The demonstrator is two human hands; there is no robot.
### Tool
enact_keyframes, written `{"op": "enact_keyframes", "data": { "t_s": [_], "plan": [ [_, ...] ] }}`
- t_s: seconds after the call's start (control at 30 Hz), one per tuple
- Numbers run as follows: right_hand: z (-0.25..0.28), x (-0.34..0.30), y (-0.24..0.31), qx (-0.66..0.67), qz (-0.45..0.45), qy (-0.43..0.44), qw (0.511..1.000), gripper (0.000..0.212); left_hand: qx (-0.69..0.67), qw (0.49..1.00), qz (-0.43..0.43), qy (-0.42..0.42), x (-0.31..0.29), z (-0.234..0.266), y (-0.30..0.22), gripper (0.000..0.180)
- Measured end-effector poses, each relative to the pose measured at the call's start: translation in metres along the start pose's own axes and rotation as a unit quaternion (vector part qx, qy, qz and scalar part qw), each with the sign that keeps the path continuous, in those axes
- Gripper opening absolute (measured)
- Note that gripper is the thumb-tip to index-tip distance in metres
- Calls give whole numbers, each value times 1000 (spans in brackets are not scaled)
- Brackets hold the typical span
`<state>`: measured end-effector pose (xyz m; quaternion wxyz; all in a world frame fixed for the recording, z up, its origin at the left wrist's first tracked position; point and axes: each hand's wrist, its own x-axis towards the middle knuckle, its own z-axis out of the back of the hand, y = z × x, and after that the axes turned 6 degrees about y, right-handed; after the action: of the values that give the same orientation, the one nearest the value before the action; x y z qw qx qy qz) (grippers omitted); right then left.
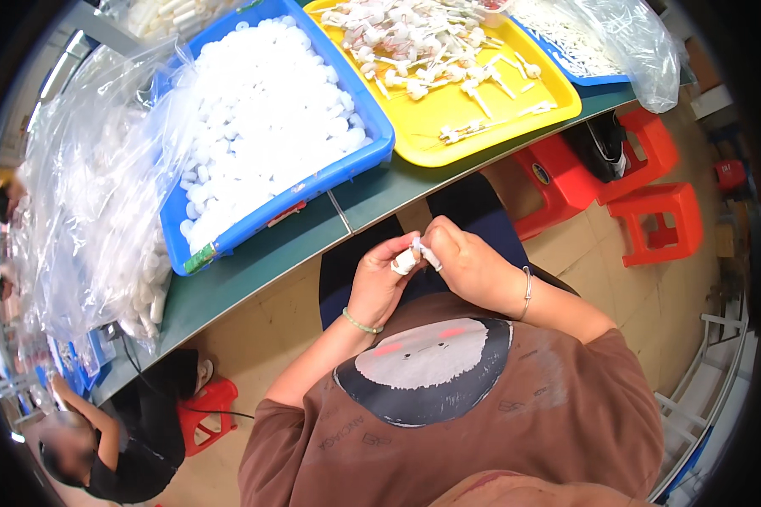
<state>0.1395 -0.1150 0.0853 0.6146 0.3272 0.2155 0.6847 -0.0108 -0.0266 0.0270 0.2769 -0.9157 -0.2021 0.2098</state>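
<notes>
My left hand (pixel 380 279) and my right hand (pixel 472 264) meet in front of my chest, beyond the table's near edge and above my lap. Between their fingertips is a small white plastic piece (pixel 416 243), pinched from both sides; its exact kind is too small to tell. White wrappings, perhaps tape or finger covers, show on a finger of each hand. The nearest containers are a blue tray (pixel 379 150) heaped with small white round caps and a yellow tray (pixel 423 139) with white pieces on thin stems.
A second blue tray (pixel 604 80) of thin white sticks is at the far right, beside a clear plastic bag (pixel 655 80). Large clear bags (pixel 93 194) cover the table's left end. Red stools (pixel 664 224) stand on the right. At lower left sits another person (pixel 144 439).
</notes>
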Motion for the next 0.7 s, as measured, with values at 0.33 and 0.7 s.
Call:
{"op": "enact_keyframes", "data": {
  "t_s": [0.33, 0.7],
  "plan": [
    [203, 48, -62, -381, -44, -111, 917, 14, -32, 994, -42, 92, -1, -5, -9, 20],
    [203, 70, -45, -357, -53, -78, 929, 9, -18, 996, -51, 72, -5, -8, -14, 21]
  ]
}}
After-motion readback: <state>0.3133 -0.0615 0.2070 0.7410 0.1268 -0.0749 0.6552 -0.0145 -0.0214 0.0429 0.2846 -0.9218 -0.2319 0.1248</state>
